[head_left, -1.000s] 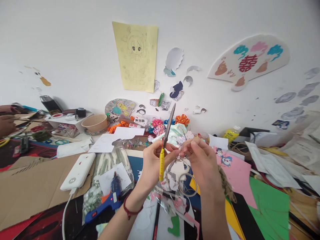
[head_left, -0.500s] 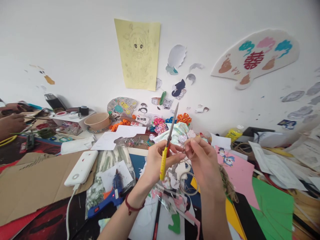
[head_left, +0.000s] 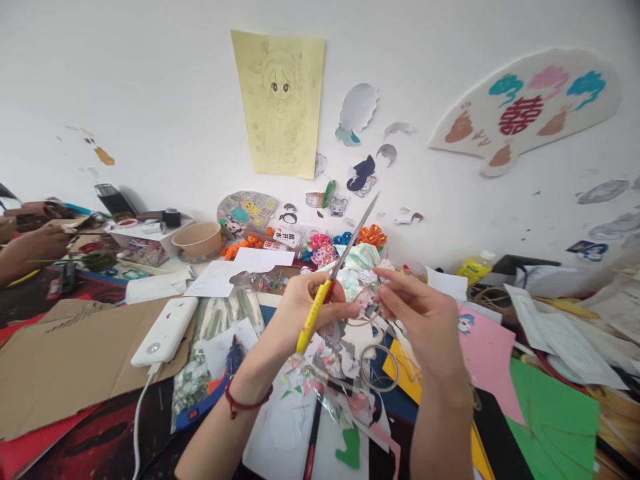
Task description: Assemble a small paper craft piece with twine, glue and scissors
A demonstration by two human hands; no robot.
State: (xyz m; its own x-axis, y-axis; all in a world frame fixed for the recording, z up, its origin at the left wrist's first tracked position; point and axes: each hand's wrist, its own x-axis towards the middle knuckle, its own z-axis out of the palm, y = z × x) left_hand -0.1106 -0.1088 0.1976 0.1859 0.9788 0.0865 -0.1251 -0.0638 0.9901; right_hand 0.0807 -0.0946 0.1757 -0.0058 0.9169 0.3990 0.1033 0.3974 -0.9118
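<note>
My left hand [head_left: 313,310] is closed around a pair of scissors [head_left: 316,313] with yellow handles; the long metal blades point up and to the right, toward the wall. To its right, my right hand [head_left: 425,320] is raised with its fingers apart, a small gap between the two hands. A thin cord seems to run near its fingertips, but whether the fingers touch it is unclear. Below the hands a beige ring [head_left: 379,367] hangs or lies over paper scraps [head_left: 345,360].
At left are a white power strip [head_left: 165,332], cardboard [head_left: 75,370] and a blue glue gun [head_left: 203,408] partly behind my left forearm. Green paper [head_left: 555,427] and pink paper [head_left: 487,353] lie at right. Another person's hand [head_left: 37,250] is at far left.
My hands have moved apart, the right one shifting right and its fingers opening. The scissors have tilted further right. My left forearm now covers more of the glue gun.
</note>
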